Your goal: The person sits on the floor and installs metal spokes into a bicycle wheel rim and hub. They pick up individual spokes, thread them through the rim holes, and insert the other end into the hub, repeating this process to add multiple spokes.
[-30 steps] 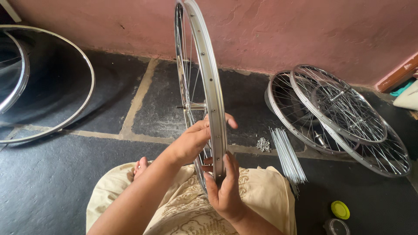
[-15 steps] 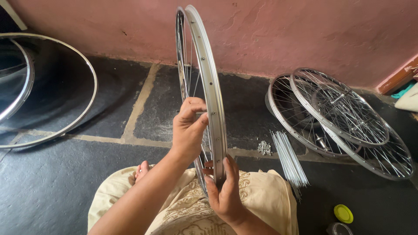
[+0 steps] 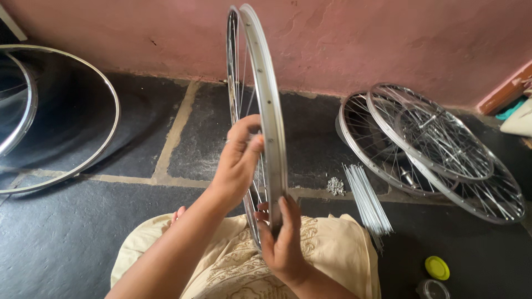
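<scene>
Wheel rim [image 3: 266,94] upright, partly spoked. Left hand [image 3: 238,160] fingers pinched at spokes near hub; right hand [image 3: 282,243] fingers gripping rim's lower edge. Loose spokes [image 3: 366,199] remain on floor.

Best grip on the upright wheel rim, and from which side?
Take the wheel rim at its low arc, near the lap, coming from the right, as the right hand does now. It stands on edge, so a grip can wrap the narrow band there; the left hand steadies it among the spokes.
</scene>
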Tool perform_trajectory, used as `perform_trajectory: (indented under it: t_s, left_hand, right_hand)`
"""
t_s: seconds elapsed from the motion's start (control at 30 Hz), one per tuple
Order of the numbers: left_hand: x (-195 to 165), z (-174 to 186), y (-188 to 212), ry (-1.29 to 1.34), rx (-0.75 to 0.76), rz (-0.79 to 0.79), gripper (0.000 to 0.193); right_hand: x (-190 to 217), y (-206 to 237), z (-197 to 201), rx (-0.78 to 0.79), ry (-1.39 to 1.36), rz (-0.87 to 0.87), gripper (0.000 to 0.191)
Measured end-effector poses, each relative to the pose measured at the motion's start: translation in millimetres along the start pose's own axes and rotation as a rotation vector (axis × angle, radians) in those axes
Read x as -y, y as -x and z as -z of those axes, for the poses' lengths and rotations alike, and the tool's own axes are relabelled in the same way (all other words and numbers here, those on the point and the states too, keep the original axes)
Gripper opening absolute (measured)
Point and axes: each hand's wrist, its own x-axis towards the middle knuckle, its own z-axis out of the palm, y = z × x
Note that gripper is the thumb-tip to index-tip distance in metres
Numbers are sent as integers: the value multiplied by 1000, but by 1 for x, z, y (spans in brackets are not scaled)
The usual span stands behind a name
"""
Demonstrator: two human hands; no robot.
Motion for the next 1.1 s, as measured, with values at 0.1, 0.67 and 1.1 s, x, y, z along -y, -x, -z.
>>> perform_trajectory:
  t_s: [0.1, 0.67, 1.1]
  left_hand:
    - [-23, 9, 9, 347, -46, 255, 44]
    - [3, 49, 73, -427, -67, -11, 54]
    - [14, 64, 105, -335, -170, 58, 62]
  right_hand:
    - [9, -9, -10, 166, -71, -80, 78]
    - [-37, -5, 45, 900, 358, -539, 52]
    - [-289, 162, 307, -19, 757, -1089, 29]
